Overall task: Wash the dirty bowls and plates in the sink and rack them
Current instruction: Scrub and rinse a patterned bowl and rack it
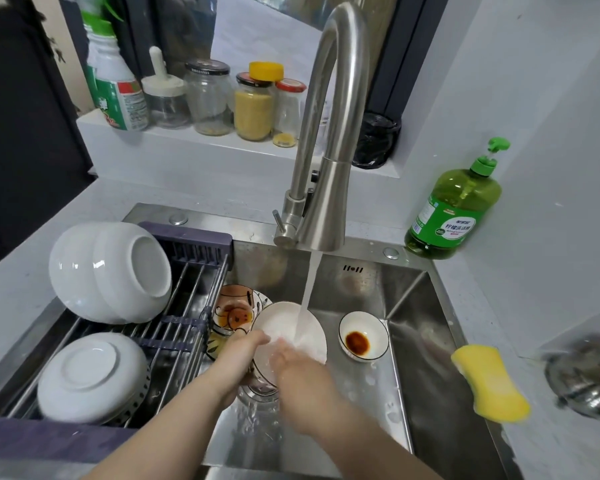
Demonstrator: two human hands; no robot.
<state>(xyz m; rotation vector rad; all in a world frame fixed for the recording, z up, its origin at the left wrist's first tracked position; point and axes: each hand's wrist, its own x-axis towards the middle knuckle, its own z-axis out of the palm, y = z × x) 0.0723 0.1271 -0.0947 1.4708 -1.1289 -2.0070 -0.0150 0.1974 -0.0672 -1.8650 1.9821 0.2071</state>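
A white bowl [284, 323] is tilted under the running tap water in the steel sink [420, 327]. My left hand [246, 351] grips its left rim. My right hand [298, 372] lies against the bowl's inside, blurred, fingers fairly straight under the stream. A small white dish with brown sauce [362, 336] sits on the sink floor to the right. A patterned orange bowl [234, 313] lies to the left of the held bowl. On the rack [187, 306] over the sink's left side rest two stacked white bowls [110, 271] on their side and one upturned white bowl [90, 375].
The tall faucet [326, 150] pours water at centre. A green dish-soap bottle [454, 209] stands on the counter at right, with a yellow sponge [490, 384] on the sink's right edge. A metal object [589, 375] lies far right. Jars [253, 102] line the windowsill.
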